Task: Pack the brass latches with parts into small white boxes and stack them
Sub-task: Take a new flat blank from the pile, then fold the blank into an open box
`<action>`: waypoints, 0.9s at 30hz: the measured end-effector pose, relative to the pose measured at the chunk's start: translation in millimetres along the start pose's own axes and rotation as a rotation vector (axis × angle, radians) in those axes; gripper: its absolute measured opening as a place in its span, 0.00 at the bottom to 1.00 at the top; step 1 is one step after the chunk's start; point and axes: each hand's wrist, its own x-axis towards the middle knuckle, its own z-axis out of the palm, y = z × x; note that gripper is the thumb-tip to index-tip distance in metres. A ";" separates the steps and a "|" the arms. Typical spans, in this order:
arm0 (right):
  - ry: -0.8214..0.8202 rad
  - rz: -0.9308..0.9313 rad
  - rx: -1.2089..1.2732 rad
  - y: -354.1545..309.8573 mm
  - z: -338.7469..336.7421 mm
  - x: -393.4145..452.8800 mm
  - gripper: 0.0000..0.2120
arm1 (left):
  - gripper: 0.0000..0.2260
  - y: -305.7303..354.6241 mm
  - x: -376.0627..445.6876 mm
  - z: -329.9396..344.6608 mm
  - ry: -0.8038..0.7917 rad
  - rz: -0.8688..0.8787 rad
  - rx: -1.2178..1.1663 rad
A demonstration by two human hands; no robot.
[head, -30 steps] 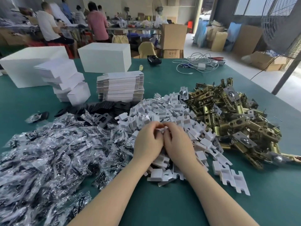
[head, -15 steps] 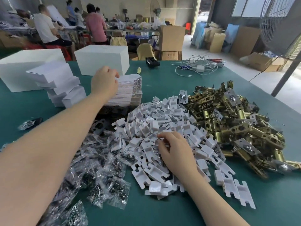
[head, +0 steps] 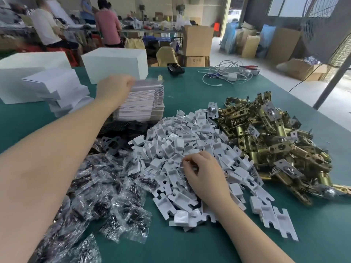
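The fingers of the right hand (head: pixel 204 174) were curled down into the heap of white plastic inserts (head: pixel 187 147), thumb and forefinger pinching the edge of one thin insert near the middle of the pile. The fingers of the left hand (head: pixel 114 88) were bent over the near top edge of the stack of flat white box blanks (head: pixel 144 103); motion blur covered the fingertips and the top sheets, so whether they had truly gripped a blank could not be told. The left forearm stretched out across the clear plastic bags of dark screws (head: pixel 98 194) that lay at the left of the green table (head: pixel 190 92). Just right of the inserts, touching them, lay the pile of brass latches (head: pixel 271 143), some with silver faceplates. Behind the bags, between them and the blanks, sat a patch of black flat pieces (head: pixel 121 128). Left of the blanks stood a small stack of folded white boxes (head: pixel 60 92), and behind those two large white cartons (head: pixel 115 65). Farther back on the table lay a tangle of white cables (head: pixel 228 74) and a small black device (head: pixel 175 68). Beyond the table, people sat at other benches among brown cardboard boxes (head: pixel 197 42).
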 end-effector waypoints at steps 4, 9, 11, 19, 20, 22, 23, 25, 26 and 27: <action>-0.002 0.003 0.007 -0.7 -2.5 -0.2 0.08 | 0.14 49.6 -28.0 -45.2 0.480 -0.115 -0.539; 0.067 0.060 0.100 -3.3 -5.1 -0.2 0.12 | 0.08 123.1 -108.5 -49.9 0.241 -0.383 -1.433; 0.139 0.133 0.281 -5.4 -7.9 -1.4 0.15 | 0.09 136.1 -144.7 -31.4 0.151 -0.428 -1.424; 0.136 0.197 0.420 0.7 -10.7 -3.4 0.22 | 0.10 132.9 -195.1 19.2 -0.157 -0.595 -1.521; 0.090 0.199 0.405 1.4 -9.0 -3.2 0.23 | 0.13 131.9 -195.9 20.1 -0.168 -0.608 -1.573; 0.027 0.204 0.400 4.1 -8.0 -3.0 0.26 | 0.18 129.5 -195.2 19.4 -0.214 -0.642 -1.694; -0.003 0.201 0.399 5.7 -7.8 -2.8 0.28 | 0.18 128.3 -194.1 18.8 -0.232 -0.658 -1.735; -0.077 0.174 0.422 5.6 -9.1 -2.7 0.31 | 0.13 126.6 -193.1 19.9 -0.240 -0.696 -1.796; -0.113 0.157 0.460 5.4 -9.6 -2.1 0.31 | 0.10 126.2 -192.8 20.7 -0.227 -0.724 -1.818; -0.143 0.139 0.507 5.9 -10.5 -1.3 0.31 | 0.08 126.0 -192.6 20.5 -0.218 -0.750 -1.829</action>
